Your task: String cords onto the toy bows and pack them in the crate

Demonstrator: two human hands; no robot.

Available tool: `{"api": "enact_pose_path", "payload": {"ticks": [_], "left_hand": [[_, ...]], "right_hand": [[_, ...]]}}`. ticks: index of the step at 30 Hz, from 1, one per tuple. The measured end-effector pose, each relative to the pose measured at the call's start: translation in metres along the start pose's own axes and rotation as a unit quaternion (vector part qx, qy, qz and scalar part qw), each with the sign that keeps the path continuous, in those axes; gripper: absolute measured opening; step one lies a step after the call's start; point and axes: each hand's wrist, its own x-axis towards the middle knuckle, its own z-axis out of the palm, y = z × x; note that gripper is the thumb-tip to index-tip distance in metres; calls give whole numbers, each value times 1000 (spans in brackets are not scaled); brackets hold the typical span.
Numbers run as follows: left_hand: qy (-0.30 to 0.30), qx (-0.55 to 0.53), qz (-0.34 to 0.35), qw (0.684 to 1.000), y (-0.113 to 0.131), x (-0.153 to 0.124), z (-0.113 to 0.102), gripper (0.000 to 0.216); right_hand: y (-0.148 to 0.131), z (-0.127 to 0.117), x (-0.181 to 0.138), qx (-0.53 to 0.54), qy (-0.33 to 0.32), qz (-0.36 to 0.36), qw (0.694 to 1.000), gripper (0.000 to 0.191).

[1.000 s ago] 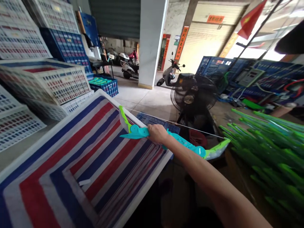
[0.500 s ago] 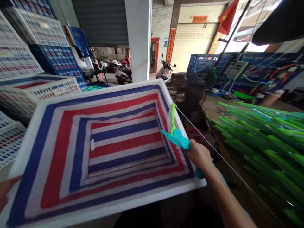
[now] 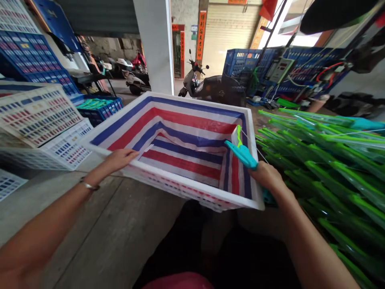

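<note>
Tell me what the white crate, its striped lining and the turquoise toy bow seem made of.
White crate: probably molded plastic, matte, given its smooth one-piece rim and slotted walls. Striped lining: likely plastic sheeting, faintly shiny, with creased folds; any weave is unclear. Turquoise toy bow: apparently hard plastic, smooth, evenly colored.

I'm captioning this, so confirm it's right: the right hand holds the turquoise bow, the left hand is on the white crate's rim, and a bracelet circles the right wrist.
Wrong wrist: the head view shows the bracelet around the left wrist. The right hand holds the turquoise bow, and the left hand is on the white crate's rim.
</note>
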Motion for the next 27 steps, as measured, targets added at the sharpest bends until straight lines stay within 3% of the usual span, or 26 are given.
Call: {"api": "enact_pose_path", "payload": {"ticks": [2, 4, 7, 9, 15, 24, 27], "left_hand": [[4, 19, 54, 998, 22, -5, 22, 39], [80, 64, 106, 989, 43, -5, 38, 40], [191, 88, 83, 974, 62, 5, 54, 37], [223, 77, 66, 969, 64, 12, 60, 33], [248, 34, 93, 964, 51, 17, 70, 30], [243, 45, 68, 967, 63, 18, 66, 30], [238, 68, 65, 967, 62, 18, 66, 31]], "right_hand": [[0, -2, 13, 11, -3, 11, 1000, 46], [0, -6, 27, 18, -7, 10, 1000, 48], [-2, -14, 41, 23, -10, 0, 1000, 48], [-4, -18, 42, 25, -10, 1, 1000, 47], [-10, -20, 28, 29, 15, 10, 999, 47], [-25, -41, -6, -24, 127, -57, 990, 47], [-30, -41, -12, -19, 129, -51, 990, 44]]}}
